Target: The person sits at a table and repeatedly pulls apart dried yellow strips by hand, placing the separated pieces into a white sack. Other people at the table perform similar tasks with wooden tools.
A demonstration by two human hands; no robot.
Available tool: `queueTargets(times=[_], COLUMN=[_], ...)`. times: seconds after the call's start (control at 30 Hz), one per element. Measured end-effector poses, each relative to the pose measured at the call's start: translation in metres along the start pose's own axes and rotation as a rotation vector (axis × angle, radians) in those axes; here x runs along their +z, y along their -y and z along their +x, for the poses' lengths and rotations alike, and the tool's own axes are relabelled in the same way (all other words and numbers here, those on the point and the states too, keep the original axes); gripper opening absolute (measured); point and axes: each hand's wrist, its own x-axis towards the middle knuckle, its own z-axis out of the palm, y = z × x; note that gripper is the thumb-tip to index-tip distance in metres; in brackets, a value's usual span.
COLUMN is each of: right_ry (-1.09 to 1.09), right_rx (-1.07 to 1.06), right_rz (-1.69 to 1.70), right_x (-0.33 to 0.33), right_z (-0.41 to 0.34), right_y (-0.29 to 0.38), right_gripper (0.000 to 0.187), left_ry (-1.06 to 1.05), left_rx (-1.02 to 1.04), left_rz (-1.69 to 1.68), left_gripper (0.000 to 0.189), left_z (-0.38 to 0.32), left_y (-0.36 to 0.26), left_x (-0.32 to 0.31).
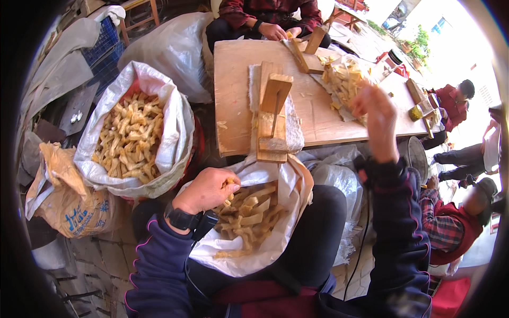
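My left hand (208, 189) is shut on a small yellowish-brown dried piece (228, 192), held over an open white woven sack (274, 248) between my legs. Longer dried strips (254, 214) fill that sack. Blurred by motion, my right hand (375, 107) is raised at the table's near edge, by a clear plastic bag (346, 77) of pale yellow pieces. Whether it holds anything cannot be told. Ahead of me a wooden fixture (274, 115) with an upright block and a thin dark slanted bar rests on a rough cloth (294, 123).
Left of me stands a white sack (175, 159) with short dried pieces (131, 137), beside a brown bag (83, 206). Across the wooden table (234, 91) a person's hands (274, 31) are near a second wooden fixture (300, 57). More people sit at right, one in plaid sleeves (441, 222).
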Motion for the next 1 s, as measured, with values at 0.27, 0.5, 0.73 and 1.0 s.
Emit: queueTargets(times=[0.27, 0.5, 0.73, 1.0], right_ry=[0.996, 1.036, 0.503, 0.188], right_rx=[-0.164, 0.251, 0.493, 0.138], right_rz=[-0.576, -0.298, 0.633, 1.112], right_x=[0.154, 0.137, 0.061, 0.036], right_z=[-0.166, -0.154, -0.152, -0.175], right_y=[0.012, 0.041, 0.131, 0.179], right_gripper=[0.021, 0.029, 0.025, 0.034], left_ry=[0.267, 0.199, 0.374, 0.433], left_rx=[-0.169, -0.052, 0.168, 0.181], left_rz=[0.333, 0.223, -0.062, -0.003], left_gripper=[0.026, 0.045, 0.024, 0.028], left_z=[-0.022, -0.03, -0.032, -0.046], left_y=[0.016, 0.023, 0.013, 0.01], left_x=[0.01, 0.019, 0.064, 0.108])
